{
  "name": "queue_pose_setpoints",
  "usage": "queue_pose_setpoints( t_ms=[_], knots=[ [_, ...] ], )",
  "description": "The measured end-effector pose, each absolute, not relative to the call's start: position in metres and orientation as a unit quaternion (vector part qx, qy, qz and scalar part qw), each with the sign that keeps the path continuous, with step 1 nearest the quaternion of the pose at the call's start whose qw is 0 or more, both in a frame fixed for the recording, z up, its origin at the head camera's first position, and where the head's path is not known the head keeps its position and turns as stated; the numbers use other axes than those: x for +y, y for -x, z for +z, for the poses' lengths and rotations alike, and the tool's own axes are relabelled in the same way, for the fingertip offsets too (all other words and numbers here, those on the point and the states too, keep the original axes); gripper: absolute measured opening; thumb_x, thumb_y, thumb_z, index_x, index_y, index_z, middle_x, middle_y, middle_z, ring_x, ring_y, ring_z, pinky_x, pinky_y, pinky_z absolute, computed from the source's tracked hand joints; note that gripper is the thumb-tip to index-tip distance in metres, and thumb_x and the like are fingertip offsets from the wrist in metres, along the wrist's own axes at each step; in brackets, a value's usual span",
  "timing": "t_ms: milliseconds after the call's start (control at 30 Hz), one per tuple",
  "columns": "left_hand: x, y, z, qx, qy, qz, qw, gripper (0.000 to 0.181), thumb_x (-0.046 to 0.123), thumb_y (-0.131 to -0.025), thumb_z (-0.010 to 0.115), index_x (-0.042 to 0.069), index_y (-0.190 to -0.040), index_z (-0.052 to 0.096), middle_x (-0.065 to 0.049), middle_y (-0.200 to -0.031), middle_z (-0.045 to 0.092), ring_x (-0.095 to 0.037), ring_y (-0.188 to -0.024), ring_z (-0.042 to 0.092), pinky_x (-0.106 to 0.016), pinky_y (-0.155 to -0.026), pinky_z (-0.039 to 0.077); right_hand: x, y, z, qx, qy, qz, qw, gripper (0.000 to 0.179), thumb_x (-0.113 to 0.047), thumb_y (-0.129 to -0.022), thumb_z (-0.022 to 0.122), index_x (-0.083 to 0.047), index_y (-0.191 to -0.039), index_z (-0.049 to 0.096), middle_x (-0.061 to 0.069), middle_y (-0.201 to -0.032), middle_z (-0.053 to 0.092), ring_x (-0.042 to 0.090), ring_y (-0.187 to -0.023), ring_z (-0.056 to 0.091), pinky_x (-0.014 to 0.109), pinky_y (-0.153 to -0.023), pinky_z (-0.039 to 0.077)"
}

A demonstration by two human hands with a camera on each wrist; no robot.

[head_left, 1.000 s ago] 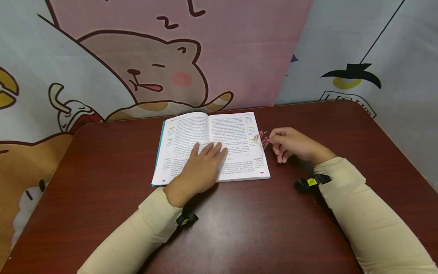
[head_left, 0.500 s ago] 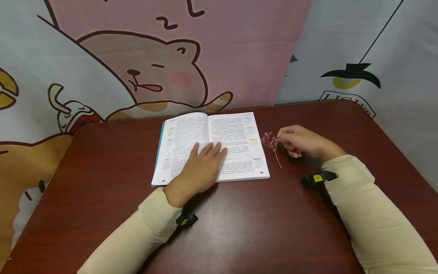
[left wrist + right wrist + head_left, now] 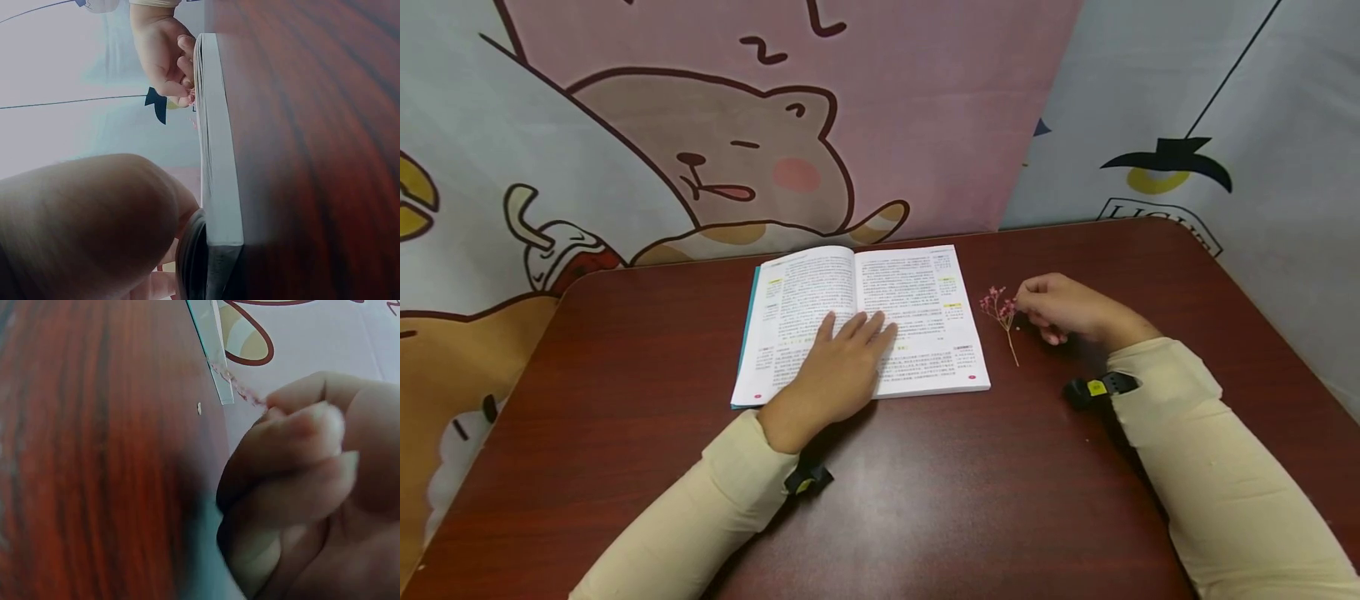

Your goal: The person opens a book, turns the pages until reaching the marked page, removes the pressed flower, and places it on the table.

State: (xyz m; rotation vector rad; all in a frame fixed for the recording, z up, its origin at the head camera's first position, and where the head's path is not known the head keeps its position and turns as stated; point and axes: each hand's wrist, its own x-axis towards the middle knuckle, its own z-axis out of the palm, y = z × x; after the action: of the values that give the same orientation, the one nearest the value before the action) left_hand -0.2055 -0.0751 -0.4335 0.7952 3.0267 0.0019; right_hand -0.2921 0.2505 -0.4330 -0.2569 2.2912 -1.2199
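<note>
An open book [image 3: 902,283] with printed pages and a teal cover edge lies on the table. My left hand [image 3: 838,375] rests on its lower middle, fingers spread across both pages. To the right of the book, my right hand [image 3: 1067,308] pinches a small sprig of pink dried flowers [image 3: 997,305] between thumb and index finger, by the flowery end. The thin stem slants down toward the tabletop; whether its tip touches the wood I cannot tell. In the right wrist view the flower heads [image 3: 244,394] stick out from the pinching fingertips, while the other fingers curl inward.
The brown wooden table [image 3: 940,492] reaches back to a cloth backdrop [image 3: 940,108] with cartoon animals. A tiny pale speck [image 3: 199,408] lies on the wood near the right hand. Black cameras are strapped at both wrists.
The right hand has moved to the right, taking the sprig from over the book's right page to beside the book. In the last half second it shifted only slightly. The left hand stayed put.
</note>
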Motion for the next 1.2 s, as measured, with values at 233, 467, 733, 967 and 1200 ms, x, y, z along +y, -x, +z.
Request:
queue_pose_setpoints(
  t_ms=[233,467,733,967,1200],
  knots=[
    [-0.075,0.205,-0.432,0.967,-0.254,0.000,0.004,0.051,0.018,-0.092,0.040,0.019,-0.142,0.036,-0.002,-0.149,0.032,-0.023,-0.137,0.031,-0.054,-0.110,0.019,0.247,0.291,-0.435,0.892,0.095,-0.375,0.234,0.021,-0.021,-0.094,0.047,-0.002,-0.087,0.052,-0.002,-0.048,0.040,0.016,-0.036,0.045,0.032,-0.035,0.039],
    [-0.075,0.205,-0.433,0.967,-0.256,-0.001,0.002,0.051,0.018,-0.092,0.041,0.019,-0.142,0.036,-0.003,-0.149,0.033,-0.023,-0.137,0.031,-0.055,-0.109,0.019,0.245,0.289,-0.435,0.910,0.112,-0.335,0.217,0.018,-0.020,-0.092,0.049,-0.004,-0.085,0.054,0.000,-0.049,0.045,0.019,-0.037,0.049,0.032,-0.036,0.040],
    [-0.075,0.205,-0.434,0.967,-0.254,0.000,0.002,0.051,0.019,-0.092,0.041,0.020,-0.142,0.036,-0.002,-0.149,0.033,-0.023,-0.137,0.031,-0.055,-0.110,0.019,0.244,0.288,-0.435,0.909,0.110,-0.338,0.219,0.017,-0.018,-0.092,0.049,-0.003,-0.085,0.054,0.003,-0.054,0.048,0.020,-0.039,0.053,0.035,-0.038,0.044],
    [-0.075,0.205,-0.434,0.968,-0.253,0.007,0.007,0.051,0.019,-0.091,0.042,0.020,-0.142,0.036,-0.002,-0.149,0.032,-0.023,-0.137,0.030,-0.055,-0.110,0.018,0.243,0.288,-0.433,0.908,0.099,-0.340,0.224,0.019,-0.021,-0.093,0.049,-0.003,-0.087,0.052,0.006,-0.057,0.048,0.022,-0.042,0.057,0.037,-0.041,0.048],
    [-0.076,0.205,-0.433,0.967,-0.254,0.009,0.006,0.051,0.019,-0.092,0.042,0.020,-0.142,0.036,-0.003,-0.149,0.033,-0.023,-0.137,0.031,-0.055,-0.110,0.018,0.240,0.285,-0.430,0.913,0.072,-0.337,0.219,0.027,-0.030,-0.094,0.049,-0.004,-0.087,0.050,0.007,-0.061,0.050,0.023,-0.045,0.059,0.038,-0.045,0.051]
  ],
)
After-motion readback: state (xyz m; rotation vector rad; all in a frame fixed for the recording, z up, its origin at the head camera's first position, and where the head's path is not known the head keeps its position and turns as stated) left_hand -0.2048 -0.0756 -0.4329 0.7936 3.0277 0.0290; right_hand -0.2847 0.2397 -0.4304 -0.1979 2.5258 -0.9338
